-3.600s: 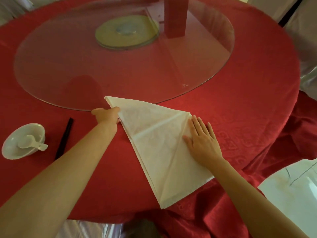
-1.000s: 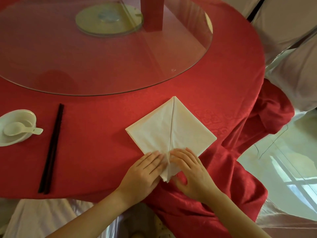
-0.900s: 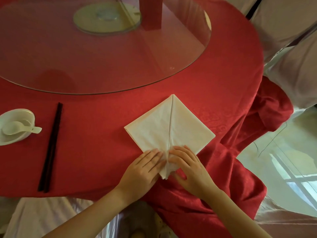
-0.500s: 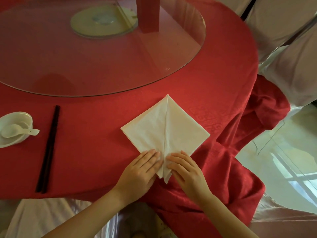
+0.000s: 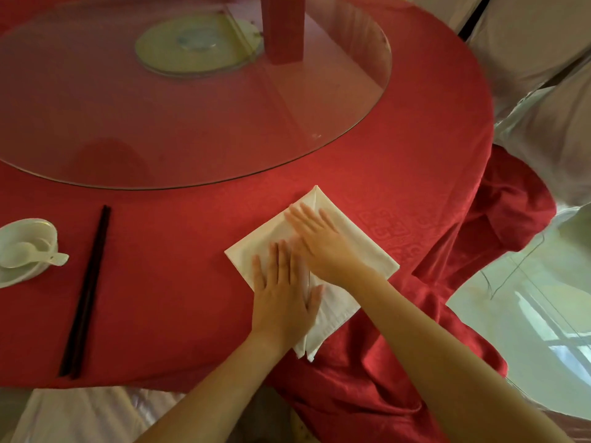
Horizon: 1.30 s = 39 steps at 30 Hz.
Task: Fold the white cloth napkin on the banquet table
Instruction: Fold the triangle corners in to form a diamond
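The white cloth napkin (image 5: 358,247) lies folded into a kite shape on the red tablecloth (image 5: 179,270), its narrow tip hanging over the table's near edge. My left hand (image 5: 283,292) lies flat on the napkin's lower left part, fingers spread. My right hand (image 5: 319,241) lies flat across the napkin's upper middle, fingers pointing up and left, slightly blurred. Both palms press down; neither grips anything. The centre seam is mostly hidden under my hands.
A round glass turntable (image 5: 319,145) fills the table's middle, with a red box (image 5: 283,27) on it. Black chopsticks (image 5: 86,289) and a white bowl with spoon (image 5: 22,251) sit at the left. White covered chairs (image 5: 537,59) stand at the right.
Both hands have slid up from the napkin's near tip onto its body. The right hand went furthest, toward the top point. The napkin keeps its kite shape.
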{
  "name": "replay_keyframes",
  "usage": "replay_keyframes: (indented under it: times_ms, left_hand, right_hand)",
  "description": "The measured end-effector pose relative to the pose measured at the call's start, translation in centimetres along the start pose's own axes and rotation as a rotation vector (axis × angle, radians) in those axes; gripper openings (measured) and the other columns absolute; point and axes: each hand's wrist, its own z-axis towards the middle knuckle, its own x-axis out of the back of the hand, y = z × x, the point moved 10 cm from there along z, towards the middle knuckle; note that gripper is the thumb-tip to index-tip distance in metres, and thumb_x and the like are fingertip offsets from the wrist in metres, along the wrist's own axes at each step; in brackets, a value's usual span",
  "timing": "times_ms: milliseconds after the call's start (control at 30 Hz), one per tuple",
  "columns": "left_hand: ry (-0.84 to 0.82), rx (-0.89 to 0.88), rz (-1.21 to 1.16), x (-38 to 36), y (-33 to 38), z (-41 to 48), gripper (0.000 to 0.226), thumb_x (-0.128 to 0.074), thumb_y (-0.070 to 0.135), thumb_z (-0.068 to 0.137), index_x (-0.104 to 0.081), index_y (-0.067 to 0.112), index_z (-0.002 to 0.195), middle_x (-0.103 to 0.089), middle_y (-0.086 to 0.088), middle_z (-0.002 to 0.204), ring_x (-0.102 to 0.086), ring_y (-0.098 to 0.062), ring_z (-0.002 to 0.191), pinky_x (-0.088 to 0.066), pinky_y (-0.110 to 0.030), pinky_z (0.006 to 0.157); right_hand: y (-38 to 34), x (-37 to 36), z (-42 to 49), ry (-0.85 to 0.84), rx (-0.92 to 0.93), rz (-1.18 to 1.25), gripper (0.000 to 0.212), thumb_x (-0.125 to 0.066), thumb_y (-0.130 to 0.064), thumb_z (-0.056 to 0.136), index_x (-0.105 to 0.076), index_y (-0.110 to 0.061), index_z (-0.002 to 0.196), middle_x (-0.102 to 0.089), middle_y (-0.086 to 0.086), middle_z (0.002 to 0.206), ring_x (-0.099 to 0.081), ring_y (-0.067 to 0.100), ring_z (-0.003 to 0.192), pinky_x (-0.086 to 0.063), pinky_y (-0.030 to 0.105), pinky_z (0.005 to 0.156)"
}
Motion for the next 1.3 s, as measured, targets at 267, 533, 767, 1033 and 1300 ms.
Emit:
replay_keyframes:
  times_ms: [267, 533, 767, 1033, 1300]
  left_hand:
    - [0.01, 0.006, -0.014, -0.2, 0.0, 0.1, 0.076, -0.025, 0.055, 0.09, -0.034, -0.002, 0.139, -0.038, -0.025, 0.144, -0.032, -0.038, 0.136, -0.031, -0.061, 0.106]
    - [-0.008, 0.001, 0.014, -0.5, -0.2, 0.0, 0.074, -0.025, 0.053, 0.09, -0.031, -0.001, 0.14, -0.034, -0.024, 0.146, -0.029, -0.035, 0.138, -0.029, -0.06, 0.107]
    - [0.026, -0.106, -0.031, 0.1, 0.6, -0.2, 0.06, -0.026, 0.045, 0.092, -0.024, 0.019, 0.145, -0.029, -0.016, 0.151, -0.024, -0.032, 0.14, -0.02, -0.063, 0.111]
    - [-0.008, -0.19, -0.014, 0.2, 2.0, -1.2, 0.059, -0.003, 0.035, 0.098, -0.038, 0.012, 0.139, -0.039, -0.006, 0.147, -0.033, -0.023, 0.137, -0.031, -0.049, 0.112]
    - [-0.003, -0.186, -0.043, 0.3, 2.0, -1.5, 0.054, -0.019, 0.036, 0.096, -0.041, 0.009, 0.138, -0.042, -0.009, 0.145, -0.037, -0.023, 0.135, -0.04, -0.05, 0.104]
  right_hand:
    - [5.1, -0.9, 5.5, 0.038, -0.067, -0.326, 0.056, -0.017, -0.043, 0.097, -0.008, -0.019, 0.147, -0.009, -0.001, 0.158, -0.002, 0.014, 0.145, 0.002, 0.041, 0.12]
    - [6.4, 0.9, 6.5, 0.05, -0.158, -0.126, 0.055, -0.014, -0.042, 0.098, -0.005, -0.017, 0.147, -0.002, -0.001, 0.158, 0.005, 0.012, 0.145, 0.005, 0.037, 0.119]
    - [6.7, 2.1, 0.9, 0.154, -0.316, -0.166, 0.053, -0.02, -0.032, 0.099, -0.011, -0.01, 0.146, -0.009, 0.007, 0.158, 0.0, 0.02, 0.146, 0.004, 0.039, 0.119]
    - [6.7, 0.5, 0.2, 0.122, -0.248, -0.256, 0.057, -0.02, -0.037, 0.098, -0.005, -0.011, 0.147, -0.006, 0.006, 0.158, 0.0, 0.019, 0.146, 0.005, 0.042, 0.119]
    - [8.2, 0.3, 2.2, 0.096, -0.226, -0.295, 0.061, -0.012, -0.048, 0.094, -0.004, -0.017, 0.147, -0.009, 0.0, 0.158, -0.002, 0.015, 0.145, 0.008, 0.044, 0.117]
